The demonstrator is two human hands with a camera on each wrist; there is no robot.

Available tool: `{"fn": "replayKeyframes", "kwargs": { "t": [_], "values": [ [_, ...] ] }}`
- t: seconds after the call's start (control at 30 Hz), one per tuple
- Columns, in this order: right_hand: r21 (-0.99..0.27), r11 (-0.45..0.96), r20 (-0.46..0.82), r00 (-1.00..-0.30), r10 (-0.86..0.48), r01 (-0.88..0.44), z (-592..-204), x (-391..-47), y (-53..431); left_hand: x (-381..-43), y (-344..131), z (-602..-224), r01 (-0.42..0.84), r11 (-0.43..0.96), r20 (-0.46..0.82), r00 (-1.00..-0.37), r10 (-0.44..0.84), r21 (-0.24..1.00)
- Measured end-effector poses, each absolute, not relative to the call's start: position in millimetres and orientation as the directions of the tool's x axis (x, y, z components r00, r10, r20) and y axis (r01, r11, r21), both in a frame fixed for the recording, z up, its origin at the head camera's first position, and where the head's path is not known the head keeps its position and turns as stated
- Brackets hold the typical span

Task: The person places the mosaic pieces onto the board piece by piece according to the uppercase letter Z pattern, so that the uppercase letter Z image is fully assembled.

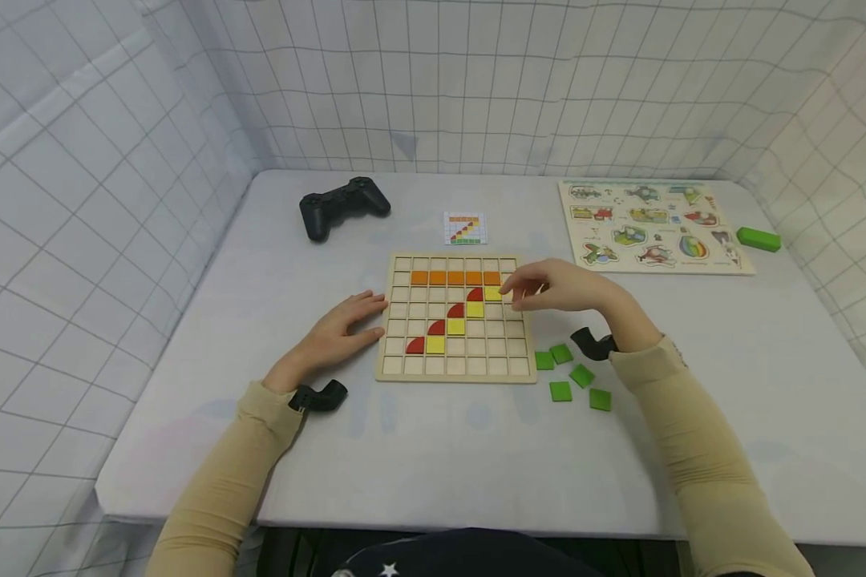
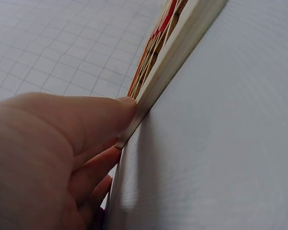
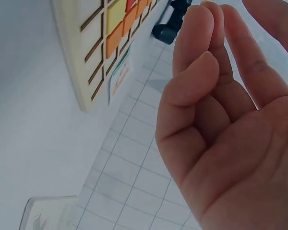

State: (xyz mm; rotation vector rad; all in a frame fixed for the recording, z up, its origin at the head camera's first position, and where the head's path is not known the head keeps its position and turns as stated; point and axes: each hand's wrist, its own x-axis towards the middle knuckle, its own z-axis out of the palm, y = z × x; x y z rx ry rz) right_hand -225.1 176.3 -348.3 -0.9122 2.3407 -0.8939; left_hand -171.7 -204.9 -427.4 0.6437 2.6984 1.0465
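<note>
A square wooden grid board (image 1: 456, 376) lies mid-table. Several orange square tiles (image 1: 455, 278) fill part of an upper row. Below them, red quarter-round tiles (image 1: 437, 328) and yellow square tiles (image 1: 455, 327) step up diagonally to the right. My left hand (image 1: 339, 327) rests with extended fingers against the board's left edge; in the left wrist view the thumb (image 2: 105, 112) touches that edge. Over the board's upper right side hovers my right hand (image 1: 566, 287), its fingertips beside the topmost yellow tile. Its fingers (image 3: 189, 81) are loosely bent, with nothing visible between them.
Several loose green square tiles (image 1: 581, 375) lie by the board's lower right corner. A small pattern card (image 1: 465, 228) sits behind the board. A black game controller (image 1: 344, 207) is at back left; a picture puzzle board (image 1: 657, 224) and a green block (image 1: 758, 239) are at back right.
</note>
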Motion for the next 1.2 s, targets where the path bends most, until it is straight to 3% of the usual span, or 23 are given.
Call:
{"fn": "replayKeyframes", "kwargs": {
  "t": [0.5,1.2],
  "values": [
    [-0.759,0.598,-0.238,-0.745,-0.623,-0.257,-379,-203,234,-170,-204,-425,0.328,0.668,-0.014,-0.892,0.452,0.668],
    [-0.821,0.511,-0.224,-0.678,-0.700,-0.257,-399,-203,247,-172,-205,-427,0.325,0.668,-0.014,-0.894,0.449,0.669]
  ]
}}
